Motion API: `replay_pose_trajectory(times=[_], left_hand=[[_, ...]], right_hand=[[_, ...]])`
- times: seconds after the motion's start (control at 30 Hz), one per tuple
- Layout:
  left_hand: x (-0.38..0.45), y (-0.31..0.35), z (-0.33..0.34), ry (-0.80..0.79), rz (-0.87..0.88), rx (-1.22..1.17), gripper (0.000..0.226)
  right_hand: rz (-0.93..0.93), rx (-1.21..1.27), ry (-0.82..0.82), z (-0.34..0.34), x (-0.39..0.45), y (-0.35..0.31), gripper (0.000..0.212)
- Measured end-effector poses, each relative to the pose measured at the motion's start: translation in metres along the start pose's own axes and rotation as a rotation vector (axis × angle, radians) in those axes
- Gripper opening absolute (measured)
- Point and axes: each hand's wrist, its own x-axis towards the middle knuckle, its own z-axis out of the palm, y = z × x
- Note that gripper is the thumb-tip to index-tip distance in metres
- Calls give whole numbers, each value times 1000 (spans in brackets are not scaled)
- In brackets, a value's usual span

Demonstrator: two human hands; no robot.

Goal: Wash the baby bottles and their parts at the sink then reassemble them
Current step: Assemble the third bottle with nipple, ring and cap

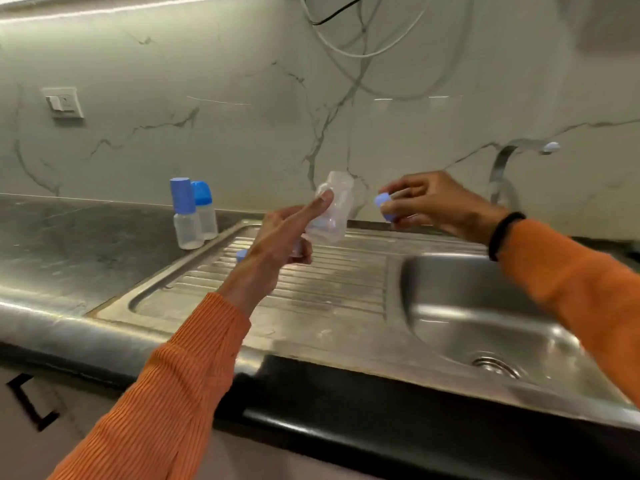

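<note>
Two hands work above the draining board, each with a piece of one baby bottle. The left hand [277, 244] grips the clear bottle body [332, 209] with the thumb laid along its side and the other fingers curled behind it; the body is tilted, its open neck toward twelve o'clock, and it hangs in the air over the ribbed drainer [311, 289]. The right hand [436, 206] pinches a blue screw ring [384, 206] between thumb and curled fingers, and something pale, probably the teat, shows inside it, though blur hides the detail. The ring sits at three o'clock from the bottle, near but apart.

A small blue part [241, 255] lies on the drainer just at nine o'clock of the left wrist, mostly hidden. Two assembled bottles with blue caps [192, 213] stand on the dark counter at ten o'clock from the left hand, touching or nearly so.

The risks, as I judge them: the bottle body looks slick and is held largely by the thumb, so a wet grip could let it slip and clatter onto the steel. The ring could go on cross-threaded if it meets the tilted neck askew. The left sleeve [194, 358] could sweep the loose blue part off the drainer into the sink basin [485, 306] at four o'clock.
</note>
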Motion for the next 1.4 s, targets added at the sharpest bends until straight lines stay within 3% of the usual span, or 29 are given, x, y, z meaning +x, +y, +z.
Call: replay_pose_trajectory(times=[0.1, 0.13, 0.23, 0.27, 0.4, 0.67, 1.13, 1.23, 1.33, 1.4], left_hand=[[6, 8, 56, -255, -138, -301, 67], [11, 7, 75, -278, -121, -233, 67], [22, -8, 117, -100, 56, 255, 57], [27, -17, 121, -43, 40, 289, 61], [36, -42, 96, 82, -24, 362, 63], [24, -60, 70, 37, -10, 721, 66], [18, -62, 51, 153, -39, 699, 82], [15, -53, 53, 279, 31, 660, 84], [1, -40, 63, 428, 253, 569, 50], [-13, -22, 81, 354, 334, 468, 20]], right_hand=[[67, 394, 63, -68, -49, 4, 22], [131, 298, 85, -85, -62, 19, 16], [364, -836, 115, -120, -94, 100, 17], [367, -1000, 182, -128, -103, 123, 17], [332, -829, 211, -141, -122, 154, 20], [252, -768, 136, -119, -109, 162, 30], [298, -754, 58, -97, -114, 157, 34], [296, -737, 70, -97, -115, 153, 35], [250, -600, 102, -101, -115, 143, 32], [257, -259, 140, -104, -115, 127, 30]])
